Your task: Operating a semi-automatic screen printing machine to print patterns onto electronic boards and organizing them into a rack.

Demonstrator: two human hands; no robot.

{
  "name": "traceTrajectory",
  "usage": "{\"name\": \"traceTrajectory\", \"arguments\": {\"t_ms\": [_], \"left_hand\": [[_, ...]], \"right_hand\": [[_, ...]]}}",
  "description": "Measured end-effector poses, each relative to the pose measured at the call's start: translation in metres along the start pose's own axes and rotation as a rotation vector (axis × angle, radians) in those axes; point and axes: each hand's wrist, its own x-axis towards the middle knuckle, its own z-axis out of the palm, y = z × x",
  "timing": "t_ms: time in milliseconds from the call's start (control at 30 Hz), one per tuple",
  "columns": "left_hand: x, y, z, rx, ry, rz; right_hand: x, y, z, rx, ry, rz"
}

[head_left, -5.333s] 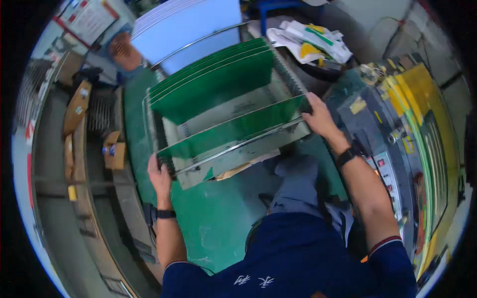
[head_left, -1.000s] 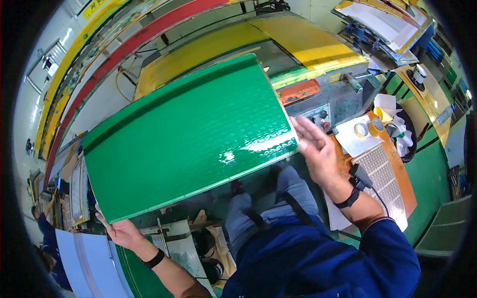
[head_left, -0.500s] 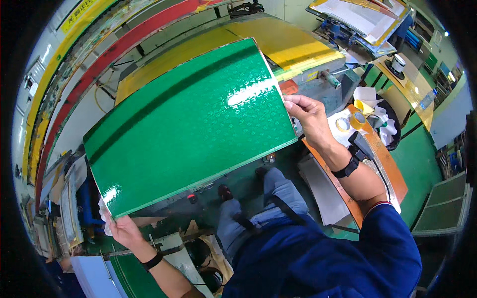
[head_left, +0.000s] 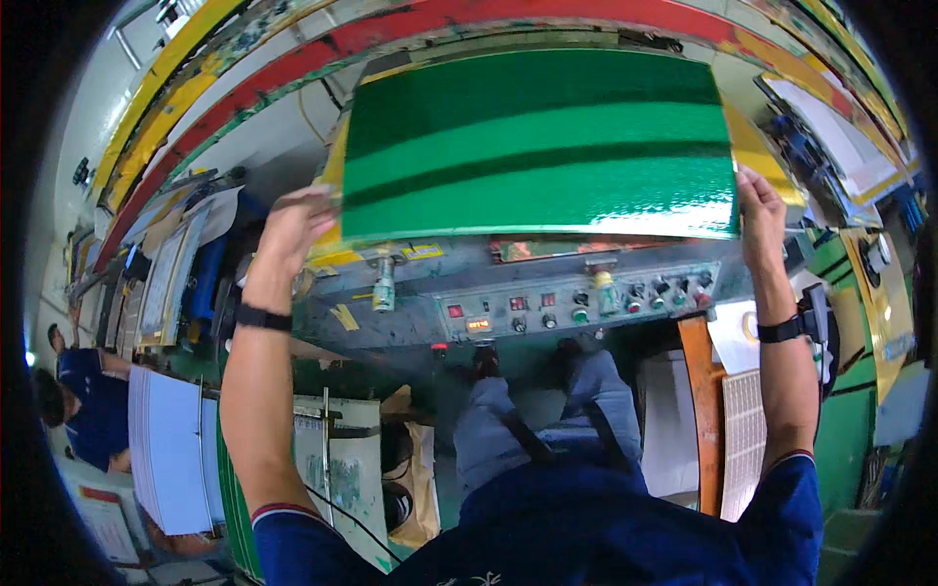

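A glossy green rectangular sheet (head_left: 537, 146) spans the space ahead of me, over the yellow-topped machine table (head_left: 767, 156). Dark curved bands and bright glare show on its surface. At its right edge, near the front corner, my right hand (head_left: 762, 217) pinches it between thumb and fingers. My left hand (head_left: 298, 232) is at the sheet's left edge with its fingers closed together; motion smears it slightly. The sheet hides most of the tabletop, and I cannot tell whether it rests there or hangs just above.
A control panel (head_left: 586, 298) with buttons and knobs faces me. Red (head_left: 469, 18) and yellow frame bars arch overhead. A stack of white sheets (head_left: 171, 449) stands at left, near another person (head_left: 93, 400). An orange-edged table (head_left: 697, 391) is at right.
The green sheet has moved forward and right and turned level, over the machine table. Both my arms now reach forward. My view has turned toward the machine, bringing its control panel into sight.
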Motion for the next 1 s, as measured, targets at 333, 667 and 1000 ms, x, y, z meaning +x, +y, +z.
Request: {"name": "traceTrajectory", "arguments": {"t_ms": [333, 667, 1000], "left_hand": [[0.120, -0.024, 0.025, 0.544, -0.278, 0.242], [0.125, -0.028, 0.074, 0.261, -0.174, -0.070], [0.124, -0.026, 0.072, 0.381, -0.155, -0.123]], "right_hand": [[0.107, 0.028, 0.006, -0.136, -0.041, 0.098], [0.186, 0.132, -0.042, -0.319, -0.075, 0.140], [0.180, 0.113, -0.002, -0.365, -0.046, 0.088]]}}
